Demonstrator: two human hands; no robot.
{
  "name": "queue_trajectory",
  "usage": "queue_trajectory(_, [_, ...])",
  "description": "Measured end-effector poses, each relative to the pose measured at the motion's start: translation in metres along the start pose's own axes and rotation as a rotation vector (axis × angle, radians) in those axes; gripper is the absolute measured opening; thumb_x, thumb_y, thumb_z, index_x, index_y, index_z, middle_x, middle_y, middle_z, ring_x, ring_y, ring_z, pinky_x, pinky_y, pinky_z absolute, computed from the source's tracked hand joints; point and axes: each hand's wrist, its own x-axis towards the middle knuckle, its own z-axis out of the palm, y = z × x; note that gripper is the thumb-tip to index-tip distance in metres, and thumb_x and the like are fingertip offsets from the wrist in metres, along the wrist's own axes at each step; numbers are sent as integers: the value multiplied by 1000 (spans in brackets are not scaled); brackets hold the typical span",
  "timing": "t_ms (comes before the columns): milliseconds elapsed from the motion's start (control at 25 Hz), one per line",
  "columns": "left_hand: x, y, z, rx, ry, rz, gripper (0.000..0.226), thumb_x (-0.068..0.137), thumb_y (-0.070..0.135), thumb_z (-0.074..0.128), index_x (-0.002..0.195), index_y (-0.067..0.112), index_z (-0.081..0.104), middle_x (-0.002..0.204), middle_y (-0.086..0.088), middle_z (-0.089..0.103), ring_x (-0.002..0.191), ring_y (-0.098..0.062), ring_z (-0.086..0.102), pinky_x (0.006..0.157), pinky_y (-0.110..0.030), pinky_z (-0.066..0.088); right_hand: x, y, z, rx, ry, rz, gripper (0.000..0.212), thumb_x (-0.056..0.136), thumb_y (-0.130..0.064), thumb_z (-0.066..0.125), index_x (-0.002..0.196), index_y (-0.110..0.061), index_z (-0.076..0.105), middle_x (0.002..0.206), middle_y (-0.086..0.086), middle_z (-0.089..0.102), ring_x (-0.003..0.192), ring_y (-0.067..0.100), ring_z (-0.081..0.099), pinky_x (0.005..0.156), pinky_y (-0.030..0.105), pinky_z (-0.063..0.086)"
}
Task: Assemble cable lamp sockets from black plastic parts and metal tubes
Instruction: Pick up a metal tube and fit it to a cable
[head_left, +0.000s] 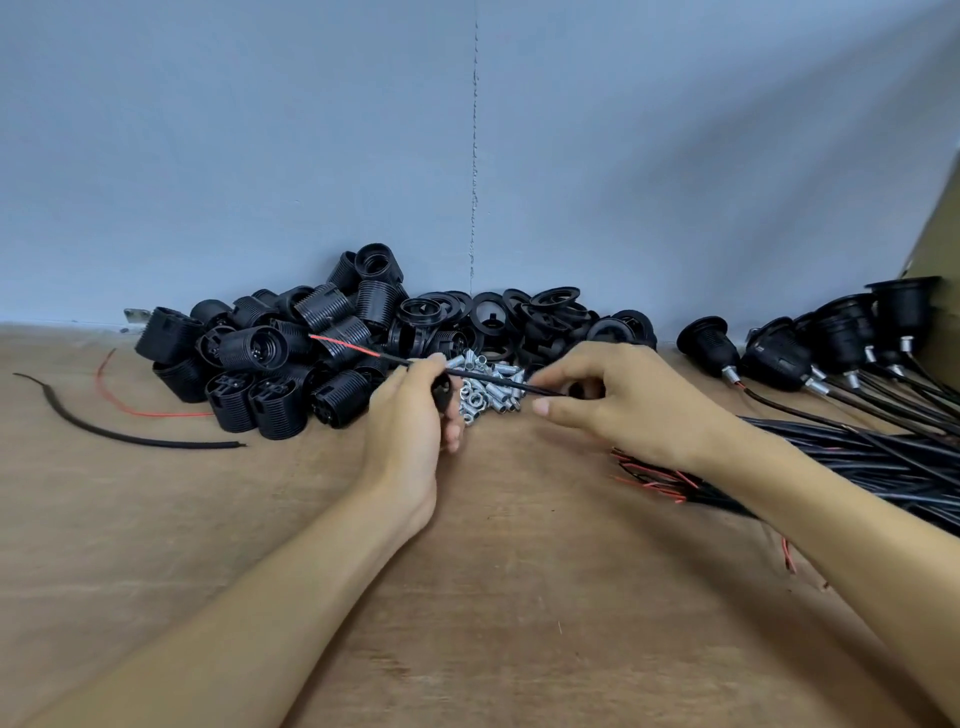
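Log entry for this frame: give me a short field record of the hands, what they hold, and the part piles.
Left hand: grips a small black part with the cable passing it
Right hand: pinches the same cable
Cable end: red wire points left over the socket bodies
Metal tubes: heap between the hands
Rings: piled behind the tubes
Finished sockets: far right, cables attached
Loose cables: bundle right of the right wrist

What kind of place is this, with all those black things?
Probably a small assembly workbench: a heap of black socket shells and metal tubes lies on a wooden table, with finished cabled sockets lined up at the right.
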Motion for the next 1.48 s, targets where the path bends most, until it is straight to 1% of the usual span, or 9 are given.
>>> queue_trajectory(160, [2,4,-1,-152,45,-88,34,101,28,52,71,13,56,50,3,45,38,-11,34,39,-21,30,1,8,-1,-203,14,-53,19,94,-45,62,99,-34,77,80,-15,58,78,-1,54,69,21,39])
queue_trajectory(240, [0,3,-2,-87,-26,-46,35,99,42,56,75,16,57,53,4,48,41,-11,38,41,-22,32,4,10,1,-50,109,-1,23,96,-48,58,91,-35,76,67,-16,56,63,-1,52,60,12,36])
queue_trajectory(360, [-13,-3,0,402,-279,99,34,76,64,67,88,33,58,67,16,60,61,-7,53,58,-25,41,7,10,5,555,174,219,36,99,-49,55,86,-23,75,56,-7,35,45,8,30,44,15,31])
queue_trajectory(520, [-25,-12,4,924,-473,219,29,82,53,68,99,47,46,94,20,62,85,13,54,71,-21,40,10,4,5,892,256,238,38,101,-39,56,73,-19,72,61,6,43,43,15,43,45,27,44])
queue_trajectory(800, [-28,-9,3,892,-488,269,22,95,51,61,104,39,43,88,18,60,79,10,54,67,-22,37,5,-3,7,848,329,119,36,102,-40,54,80,-15,65,51,3,52,46,22,61,62,39,54])
queue_trajectory(1040, [-29,-9,3,812,-468,340,20,96,41,64,102,37,45,90,43,56,88,15,54,67,-4,35,-2,-16,13,738,328,55,35,101,-40,56,81,-12,65,54,8,60,56,28,69,72,54,58])
queue_trajectory(1160, [-29,-9,3,796,-454,346,20,96,42,64,102,37,46,89,30,62,87,14,55,67,-6,36,-2,-18,13,746,336,36,37,99,-40,58,80,-9,64,54,8,60,57,31,69,66,48,59])
queue_trajectory(1280, [-30,-9,4,792,-442,342,22,95,46,63,106,36,47,92,19,64,87,9,57,65,-10,36,-2,-21,13,847,320,43,44,93,-43,64,80,-1,60,57,7,60,55,29,68,55,30,58])
queue_trajectory(1480, [-31,-9,4,754,-447,380,20,94,48,65,102,39,48,94,28,65,84,4,61,66,-10,40,-3,-19,13,836,333,48,48,93,-36,67,83,10,56,62,3,62,56,22,68,54,25,56])
